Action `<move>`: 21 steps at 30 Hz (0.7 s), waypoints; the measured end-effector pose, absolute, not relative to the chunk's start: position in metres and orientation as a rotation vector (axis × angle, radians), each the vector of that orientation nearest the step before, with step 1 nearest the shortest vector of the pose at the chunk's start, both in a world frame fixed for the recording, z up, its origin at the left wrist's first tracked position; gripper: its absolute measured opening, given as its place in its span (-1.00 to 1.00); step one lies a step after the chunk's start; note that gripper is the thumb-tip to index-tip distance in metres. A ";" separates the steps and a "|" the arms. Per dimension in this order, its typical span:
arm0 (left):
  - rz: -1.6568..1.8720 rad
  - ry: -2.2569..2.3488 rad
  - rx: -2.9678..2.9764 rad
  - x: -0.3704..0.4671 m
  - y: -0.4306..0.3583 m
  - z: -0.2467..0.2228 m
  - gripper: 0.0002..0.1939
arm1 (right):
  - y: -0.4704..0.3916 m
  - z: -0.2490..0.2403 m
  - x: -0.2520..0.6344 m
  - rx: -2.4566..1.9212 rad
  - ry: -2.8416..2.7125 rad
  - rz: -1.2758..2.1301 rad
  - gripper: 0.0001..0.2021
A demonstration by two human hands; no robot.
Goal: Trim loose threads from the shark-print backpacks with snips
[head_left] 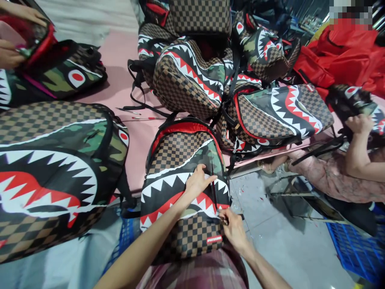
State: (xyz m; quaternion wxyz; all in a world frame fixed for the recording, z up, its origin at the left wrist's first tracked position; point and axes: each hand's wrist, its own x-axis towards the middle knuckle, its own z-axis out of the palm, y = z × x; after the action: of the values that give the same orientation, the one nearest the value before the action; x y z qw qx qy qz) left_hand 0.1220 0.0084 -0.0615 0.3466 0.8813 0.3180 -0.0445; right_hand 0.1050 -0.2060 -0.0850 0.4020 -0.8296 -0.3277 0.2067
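Note:
A backpack (168,156) with brown checks, camouflage and a printed shark mouth leans from my lap against the table edge, its red-lined top unzipped. My left hand (198,182) rests on its front with thumb and forefinger apart, beside a dark vertical zipper (213,176). Lower down, near the zipper's bottom end and the bag's right edge, my right hand (234,229) is closed in a pinch. What lies between those fingertips is too small to make out. A small red label (214,239) sits just left of the right hand.
Similar backpacks lie on the pink table (116,52), including a large one (60,172) at left and a pile (192,76) ahead. Other people's hands work at far left and at right (359,124). Red fabric (339,52) is heaped at back right; a blue crate (355,249) stands on the floor.

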 end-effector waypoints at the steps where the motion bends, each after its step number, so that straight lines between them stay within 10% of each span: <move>1: -0.143 0.806 2.299 0.121 0.009 -0.062 -0.44 | -0.209 -0.087 0.103 -2.066 -0.752 0.559 -0.80; 7: -0.240 0.818 2.440 0.113 0.010 -0.046 -0.79 | -0.194 -0.090 0.175 -2.041 -0.300 0.426 -0.68; 21: -0.208 1.057 2.615 0.062 0.009 -0.014 -0.75 | -0.054 -0.113 0.280 -2.487 -0.815 0.356 -0.70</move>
State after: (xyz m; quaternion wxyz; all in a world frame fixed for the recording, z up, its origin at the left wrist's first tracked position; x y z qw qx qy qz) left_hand 0.0624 0.0087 -0.0139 0.1560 0.9133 0.3691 -0.0725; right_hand 0.2804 -0.0543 -0.1126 0.2473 -0.9123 -0.2990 0.1306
